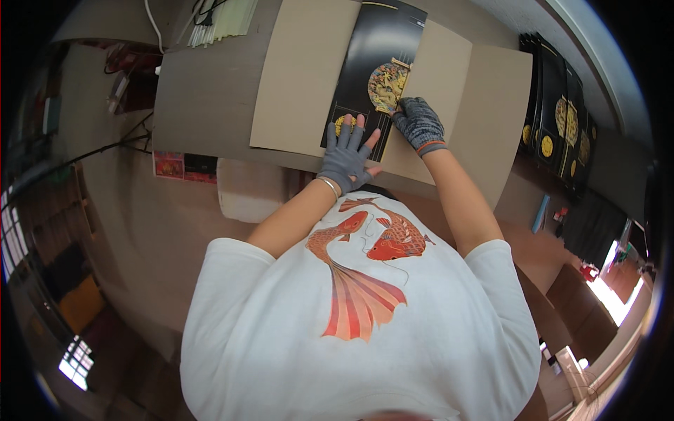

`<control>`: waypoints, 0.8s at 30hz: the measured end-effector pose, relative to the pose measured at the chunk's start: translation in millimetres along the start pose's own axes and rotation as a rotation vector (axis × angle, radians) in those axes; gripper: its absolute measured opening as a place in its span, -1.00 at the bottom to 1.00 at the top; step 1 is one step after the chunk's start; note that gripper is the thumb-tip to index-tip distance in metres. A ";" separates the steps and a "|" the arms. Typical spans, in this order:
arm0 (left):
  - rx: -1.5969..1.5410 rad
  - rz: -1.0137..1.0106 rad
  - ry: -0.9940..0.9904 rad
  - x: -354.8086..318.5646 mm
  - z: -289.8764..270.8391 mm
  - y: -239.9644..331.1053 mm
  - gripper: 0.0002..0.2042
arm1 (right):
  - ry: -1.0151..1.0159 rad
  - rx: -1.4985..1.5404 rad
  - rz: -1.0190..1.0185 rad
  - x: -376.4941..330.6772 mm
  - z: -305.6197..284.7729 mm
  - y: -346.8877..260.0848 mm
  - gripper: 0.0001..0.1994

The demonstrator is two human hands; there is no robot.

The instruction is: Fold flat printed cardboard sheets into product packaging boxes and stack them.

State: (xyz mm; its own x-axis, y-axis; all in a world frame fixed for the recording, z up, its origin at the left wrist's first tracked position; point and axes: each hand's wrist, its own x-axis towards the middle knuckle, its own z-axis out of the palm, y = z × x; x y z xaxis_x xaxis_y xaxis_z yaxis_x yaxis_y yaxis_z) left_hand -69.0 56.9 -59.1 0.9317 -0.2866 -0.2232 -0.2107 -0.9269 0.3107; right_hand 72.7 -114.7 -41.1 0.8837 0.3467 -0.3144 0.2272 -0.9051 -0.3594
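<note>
A long black printed panel [372,52] with gold designs lies on tan boards on the table. Its large round multicoloured motif [388,85] sits near the right edge, and a smaller gold circle shows at the near end. My left hand [345,156], in a grey glove with bare fingertips, rests flat on the near end of the panel, fingers spread. At the panel's right edge, beside the round motif, is my right hand [419,126] in a dark knitted glove. Its fingers are curled and pinched together; whatever they grip is hidden.
Tan boards [302,77] lie under and beside the panel. Several similar black printed panels [562,119] are stacked at the right. Thin white strips [223,22] and a dark cable lie at the far left. A white rounded object [249,189] stands below the table's near edge.
</note>
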 end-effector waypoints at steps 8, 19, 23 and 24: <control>0.044 -0.026 -0.321 13.9 -30.7 7.3 0.05 | 0.200 -0.154 -0.789 51.4 30.6 -74.3 -0.44; -0.068 -0.061 -0.147 -1.7 -0.8 2.2 0.11 | 0.341 -0.387 -0.844 191.9 4.2 -99.2 -0.52; -0.177 -0.042 -0.091 -2.1 1.0 1.8 0.08 | 0.443 -0.450 -0.594 288.8 -27.9 -83.3 -0.48; -0.192 -0.042 -0.085 -1.2 -1.7 2.0 0.07 | 0.494 -0.357 -0.619 309.6 -32.7 -72.9 -0.54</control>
State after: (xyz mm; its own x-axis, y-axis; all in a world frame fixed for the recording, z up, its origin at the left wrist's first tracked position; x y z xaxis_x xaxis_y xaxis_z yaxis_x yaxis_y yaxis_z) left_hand -70.0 55.8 -56.6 0.9084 -0.2754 -0.3146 -0.1041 -0.8777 0.4677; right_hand 343.1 50.5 -83.5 0.6160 0.7309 0.2937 0.7677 -0.6406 -0.0161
